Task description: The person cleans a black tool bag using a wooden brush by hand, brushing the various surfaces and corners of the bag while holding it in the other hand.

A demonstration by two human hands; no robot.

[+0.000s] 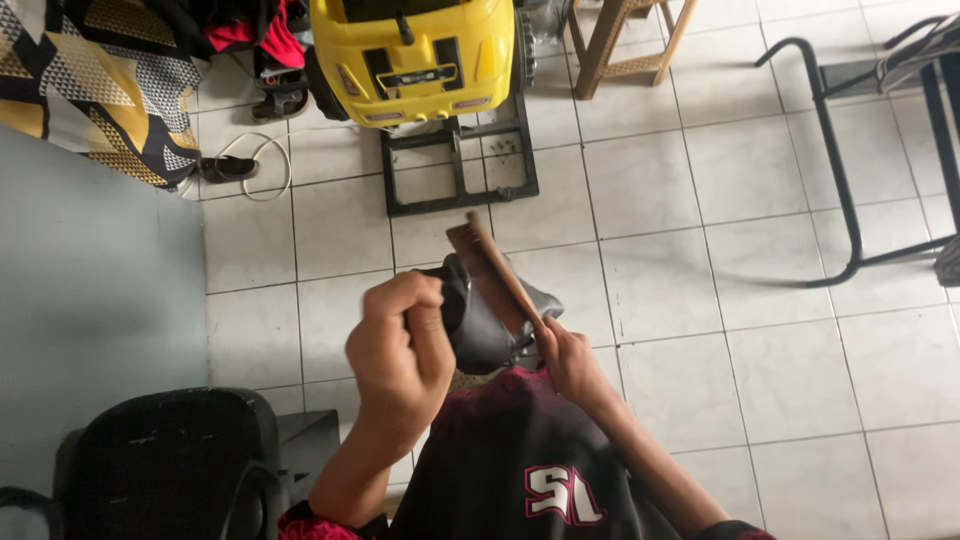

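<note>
- Head view: left hand (400, 350) clenched around the near end of a dark shoe (490, 320), held over the lap.
- Right hand (568, 362) grasps the handle of a wooden brush (492, 262).
- Brush lies across the shoe's top, head angled up and away from the right grip.
- Yellow toy car (420, 55) on the tiled floor (740, 300), well beyond both grips.

- White tiled floor (700, 300) fills the frame.
- Black metal frame (460, 165) at upper centre, yellow machine (420, 50) on it.
- Sandals (280, 95), white cord (265, 165) at upper left.
</note>
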